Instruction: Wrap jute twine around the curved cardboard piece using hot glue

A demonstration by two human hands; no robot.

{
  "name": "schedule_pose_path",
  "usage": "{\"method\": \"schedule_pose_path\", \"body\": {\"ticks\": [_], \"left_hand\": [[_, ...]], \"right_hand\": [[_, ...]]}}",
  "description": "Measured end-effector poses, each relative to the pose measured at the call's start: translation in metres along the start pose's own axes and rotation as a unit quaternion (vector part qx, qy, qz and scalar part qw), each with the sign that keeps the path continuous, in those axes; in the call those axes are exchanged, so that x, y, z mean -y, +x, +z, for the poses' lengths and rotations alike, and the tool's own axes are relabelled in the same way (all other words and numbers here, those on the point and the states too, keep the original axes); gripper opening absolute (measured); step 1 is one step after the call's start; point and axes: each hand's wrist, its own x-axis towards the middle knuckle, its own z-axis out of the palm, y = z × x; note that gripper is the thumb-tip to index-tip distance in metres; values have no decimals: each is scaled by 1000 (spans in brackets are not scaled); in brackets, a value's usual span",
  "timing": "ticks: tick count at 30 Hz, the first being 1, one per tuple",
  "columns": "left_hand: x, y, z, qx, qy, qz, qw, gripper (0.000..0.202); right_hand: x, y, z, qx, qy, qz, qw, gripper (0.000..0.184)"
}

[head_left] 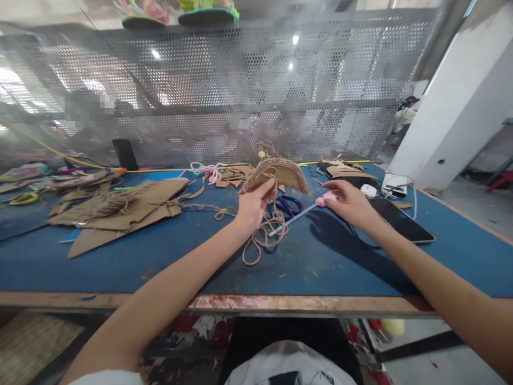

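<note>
In my left hand (254,206), closed between thumb and fingers, is an arched cardboard piece (290,175) with twine along its curved edge. Loose twine (256,246) hangs from there and loops on the blue table. My right hand (348,202) has its fingers round a small pink hot glue gun (327,199), partly hidden by them. A long translucent glue stick (294,219) sticks out of the gun toward the lower left. Between the hands lie dark blue-handled scissors (287,205), partly behind the twine.
Cut cardboard sheets (140,206) with a twine bundle (114,203) on top lie at left, near yellow scissors (24,198). A black tablet (401,219) and white charger (395,185) are at right. Behind the table stands a perforated metal screen (240,80).
</note>
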Motion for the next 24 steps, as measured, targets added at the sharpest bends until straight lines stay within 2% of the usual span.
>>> {"method": "schedule_pose_path", "body": {"ticks": [1, 3, 4, 6, 8, 11, 13, 16, 19, 21, 24], "left_hand": [[0, -3, 2, 5, 0, -2, 1000, 28], [-2, -5, 4, 4, 18, 19, 1000, 26], [-3, -5, 4, -3, 30, 39, 999, 25], [-5, -3, 2, -24, 54, 84, 995, 24], [-5, 0, 0, -41, 73, 111, 990, 24], [3, 1, -3, -38, 99, 116, 988, 23], [11, -2, -5, -26, 120, 111, 986, 24], [20, -8, -10, 15, 113, 83, 990, 31], [15, -14, -21, 112, 72, 3, 991, 54], [5, -14, -31, 195, 74, -68, 976, 66], [-13, -10, -40, 273, 134, -131, 943, 55]], "right_hand": [[14, -1, 8, 15, 90, 31, 995, 32], [40, -1, 28, 51, 223, 98, 969, 31], [51, 0, 38, 66, 264, 137, 952, 31], [65, 3, 56, 35, 302, 212, 929, 29], [74, 7, 68, 43, 359, 263, 894, 27], [83, 10, 76, 139, 493, 279, 813, 28], [89, 10, 78, 154, 547, 269, 778, 30], [92, 9, 81, 98, 560, 279, 774, 33], [86, 7, 82, 56, 544, 292, 784, 38], [79, 7, 80, 36, 533, 293, 793, 41], [71, 8, 76, 5, 492, 275, 826, 40]]}}
